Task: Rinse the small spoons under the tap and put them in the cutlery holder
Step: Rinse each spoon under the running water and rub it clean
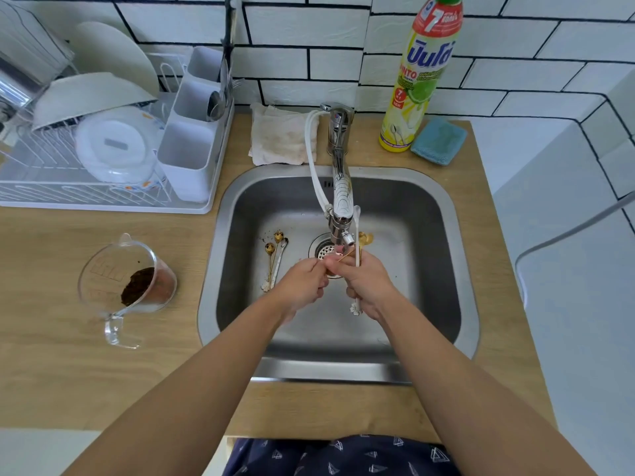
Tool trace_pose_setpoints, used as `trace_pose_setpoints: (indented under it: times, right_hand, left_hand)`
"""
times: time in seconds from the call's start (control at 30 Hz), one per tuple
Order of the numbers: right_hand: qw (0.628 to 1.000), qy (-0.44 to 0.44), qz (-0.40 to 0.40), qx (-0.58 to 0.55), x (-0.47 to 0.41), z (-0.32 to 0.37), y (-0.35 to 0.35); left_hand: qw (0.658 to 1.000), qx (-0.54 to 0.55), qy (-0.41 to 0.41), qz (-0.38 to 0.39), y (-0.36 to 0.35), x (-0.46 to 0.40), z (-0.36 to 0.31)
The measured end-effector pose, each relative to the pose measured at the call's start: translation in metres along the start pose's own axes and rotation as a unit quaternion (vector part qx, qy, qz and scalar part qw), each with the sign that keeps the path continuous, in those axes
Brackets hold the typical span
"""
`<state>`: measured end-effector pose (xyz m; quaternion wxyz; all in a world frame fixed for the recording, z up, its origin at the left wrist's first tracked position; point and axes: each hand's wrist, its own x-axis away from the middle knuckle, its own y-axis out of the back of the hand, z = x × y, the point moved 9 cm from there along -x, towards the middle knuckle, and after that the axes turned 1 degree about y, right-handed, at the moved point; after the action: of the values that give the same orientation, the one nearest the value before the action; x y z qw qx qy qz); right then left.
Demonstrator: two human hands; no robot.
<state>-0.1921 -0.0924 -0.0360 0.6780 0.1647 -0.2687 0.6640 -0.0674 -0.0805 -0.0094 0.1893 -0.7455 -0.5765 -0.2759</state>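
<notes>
Right now, pinching a thin gold-handled small spoon (345, 255) between left hand (304, 286) fingertips and right hand (366, 285) fingers, directly under the chrome tap spout (342, 218) above the drain. Also clutching a white-handled spoon with flower end (356, 242) upright in the right fist. Light, stiff, wet and probably slippery; best gripped mid-handle, not at the bowl. Both forearms reaching forward, converging over the stainless steel sink (446, 214). Three more gold spoons (275, 255) lying on the basin floor, left of the drain. White plastic cutlery holder (187, 156) waiting well apart, on the dish rack.
</notes>
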Motion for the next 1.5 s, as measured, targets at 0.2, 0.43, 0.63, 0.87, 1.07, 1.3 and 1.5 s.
trace_pose_setpoints:
  times: [0.2, 0.43, 0.63, 0.87, 1.07, 1.3, 1.5]
  right_hand:
    - [0.997, 0.003, -0.076, -0.012, -0.011, 0.009, 0.02]
    - [0.999, -0.006, -0.035, -0.023, -0.009, 0.01, 0.005]
    - [0.998, -0.026, 0.04, 0.031, 0.003, -0.001, -0.014]
    - [0.999, -0.045, 0.025, -0.005, 0.0, 0.006, -0.009]
    - [0.999, -0.027, -0.032, -0.021, -0.002, 0.014, 0.005]
    - [0.999, -0.036, -0.013, 0.029, 0.003, 0.0, -0.009]
    - [0.996, -0.046, -0.065, -0.043, -0.011, 0.006, 0.004]
  left_hand:
    - [0.998, 0.002, -0.004, -0.058, 0.005, 0.022, 0.011]
    - [0.995, 0.05, 0.067, -0.053, -0.002, 0.024, 0.016]
    - [0.989, 0.094, 0.111, -0.026, -0.004, 0.022, 0.016]
    - [0.995, 0.074, 0.058, 0.006, -0.011, 0.022, 0.007]
    - [0.999, -0.011, -0.007, 0.039, -0.002, 0.022, 0.004]
    - [0.999, -0.045, -0.015, -0.006, 0.005, 0.024, 0.006]
    - [0.997, 0.075, -0.014, 0.016, -0.003, 0.036, 0.007]
